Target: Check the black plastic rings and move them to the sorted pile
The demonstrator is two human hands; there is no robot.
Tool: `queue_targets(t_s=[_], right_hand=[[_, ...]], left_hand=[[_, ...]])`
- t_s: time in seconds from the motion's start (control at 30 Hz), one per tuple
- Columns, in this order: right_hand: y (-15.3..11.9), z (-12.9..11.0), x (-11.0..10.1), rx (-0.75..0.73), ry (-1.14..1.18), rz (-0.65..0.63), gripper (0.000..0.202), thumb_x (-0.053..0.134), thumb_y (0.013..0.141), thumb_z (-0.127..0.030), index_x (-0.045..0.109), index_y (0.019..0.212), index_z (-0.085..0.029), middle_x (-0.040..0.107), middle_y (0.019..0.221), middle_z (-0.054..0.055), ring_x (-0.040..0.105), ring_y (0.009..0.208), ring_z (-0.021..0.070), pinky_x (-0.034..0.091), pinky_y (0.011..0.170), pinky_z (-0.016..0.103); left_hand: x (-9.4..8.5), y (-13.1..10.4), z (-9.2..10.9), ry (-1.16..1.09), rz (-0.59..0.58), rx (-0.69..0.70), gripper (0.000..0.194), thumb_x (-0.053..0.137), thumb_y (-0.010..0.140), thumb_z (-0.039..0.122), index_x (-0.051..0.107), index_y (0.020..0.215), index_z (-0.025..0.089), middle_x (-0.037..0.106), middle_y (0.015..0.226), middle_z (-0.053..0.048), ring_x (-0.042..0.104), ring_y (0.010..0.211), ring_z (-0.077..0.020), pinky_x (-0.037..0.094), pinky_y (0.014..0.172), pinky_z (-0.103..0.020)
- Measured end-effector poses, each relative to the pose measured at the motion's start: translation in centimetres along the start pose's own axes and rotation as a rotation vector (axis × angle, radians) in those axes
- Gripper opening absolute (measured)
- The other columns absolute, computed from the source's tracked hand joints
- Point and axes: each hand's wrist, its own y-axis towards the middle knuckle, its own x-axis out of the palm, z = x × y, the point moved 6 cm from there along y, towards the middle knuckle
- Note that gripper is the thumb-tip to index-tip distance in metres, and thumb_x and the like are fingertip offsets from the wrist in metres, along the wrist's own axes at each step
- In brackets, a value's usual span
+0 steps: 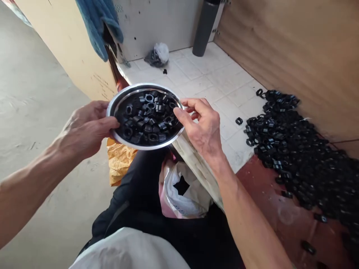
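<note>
A round metal bowl (146, 146) is held up above my lap, slightly tilted. Several small black ring-shaped parts (151, 119) fill its bottom. My left hand (89, 129) grips the bowl's left side, thumb over the rim and fingers underneath. On the opposite side, my right hand (202, 125) pinches the rim between thumb and curled fingers. Whether a black part is also between those fingertips cannot be made out. Below the bowl, a white and pink sack (183, 201) stands open between my legs.
A large heap of black ring parts (303, 160) lies on the worktop at right, with a loose ring (239, 121) beside it. A dark cylinder (206, 30), a knotted plastic bag (157, 55) and a blue cloth (99, 26) are farther back. An orange sack (120, 160) stands below.
</note>
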Motion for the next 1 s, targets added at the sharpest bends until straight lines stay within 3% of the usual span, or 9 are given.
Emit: queue_targets(t_s=[0.13,0.23,0.3,0.37,0.5,0.63,0.73,0.9,1.0], right_hand=[[-10.7,-1.8,-2.1,-0.046,-0.139,0.147,0.029,0.065,0.095,-0.022,0.065,0.123,-0.015,0.067,0.114,0.013,0.062,0.112,0.0252,0.055,0.095,0.044],[-19.3,-1.6,-1.9,0.207,-0.226,0.111,0.07,0.068,0.094,-0.032,0.038,0.154,-0.012,0.052,0.144,0.024,0.053,0.129,0.0353,0.053,0.099,0.055],[-23.9,-1.1,-1.1,0.433,-0.116,0.016,0.09,0.068,0.093,-0.04,0.018,0.163,-0.015,0.037,0.158,0.025,0.057,0.125,0.0345,0.061,0.085,0.047],[-27.5,-0.7,-0.4,0.623,0.004,-0.032,0.088,0.067,0.093,-0.041,0.019,0.162,-0.017,0.039,0.157,0.024,0.062,0.12,0.0322,0.063,0.081,0.043],[-32.8,1.7,-0.9,0.851,0.021,0.018,0.058,0.062,0.095,-0.044,0.043,0.143,-0.017,0.054,0.144,0.02,0.054,0.133,0.0341,0.046,0.11,0.054],[-38.0,5.9,-2.2,1.138,0.222,0.113,0.061,0.063,0.092,-0.052,0.041,0.138,-0.017,0.068,0.121,0.016,0.072,0.095,0.0282,0.062,0.078,0.042],[-40.8,8.3,-3.6,1.291,0.318,0.167,0.08,0.073,0.082,-0.055,0.033,0.142,-0.019,0.07,0.104,0.008,0.065,0.053,0.0179,0.052,0.04,0.03],[-43.0,11.6,-5.7,1.318,0.562,0.192,0.05,0.081,0.074,-0.053,0.066,0.102,-0.015,0.069,0.078,0.002,0.059,0.051,0.0138,0.042,0.037,0.023],[-43.6,14.0,-7.1,1.315,0.55,0.171,0.039,0.086,0.073,-0.045,0.068,0.078,-0.011,0.066,0.068,0.004,0.06,0.052,0.0156,0.045,0.041,0.025]], left_hand=[[-2.8,-5.2,-4.0,0.056,-0.091,-0.118,0.043,0.077,0.067,0.028,0.067,0.108,0.033,0.07,0.081,0.001,0.066,0.066,-0.0206,0.054,0.045,-0.027],[-3.5,-8.9,-7.0,0.085,-0.139,-0.192,0.049,0.083,0.064,0.036,0.065,0.11,0.032,0.072,0.083,0.001,0.064,0.066,-0.0217,0.055,0.049,-0.029],[-2.4,-11.3,-8.8,0.109,-0.24,-0.263,0.052,0.083,0.066,0.036,0.063,0.113,0.027,0.072,0.086,0.002,0.065,0.069,-0.0207,0.056,0.053,-0.027],[-0.4,-13.5,-9.9,0.108,-0.356,-0.273,0.05,0.078,0.071,0.035,0.062,0.117,0.023,0.072,0.089,0.0,0.067,0.076,-0.021,0.056,0.059,-0.025],[4.5,-17.1,-11.4,0.153,-0.587,-0.225,0.05,0.068,0.077,0.028,0.058,0.126,0.022,0.073,0.102,-0.004,0.068,0.094,-0.0248,0.058,0.073,-0.028],[9.4,-18.8,-13.4,0.246,-0.714,-0.175,0.047,0.06,0.079,0.025,0.058,0.126,0.023,0.068,0.091,0.0,0.068,0.09,-0.0239,0.058,0.073,-0.031],[13.4,-19.4,-15.4,0.288,-0.803,-0.113,0.044,0.053,0.078,0.021,0.057,0.122,0.022,0.064,0.084,0.001,0.066,0.079,-0.0204,0.056,0.069,-0.031],[19.5,-20.3,-18.1,0.424,-0.849,0.09,0.045,0.048,0.076,0.013,0.055,0.12,0.02,0.066,0.088,0.0,0.066,0.08,-0.0196,0.055,0.07,-0.031],[22.0,-20.1,-18.4,0.469,-0.834,0.173,0.035,0.055,0.08,0.017,0.058,0.115,0.021,0.068,0.09,-0.002,0.067,0.086,-0.0224,0.056,0.076,-0.033]])
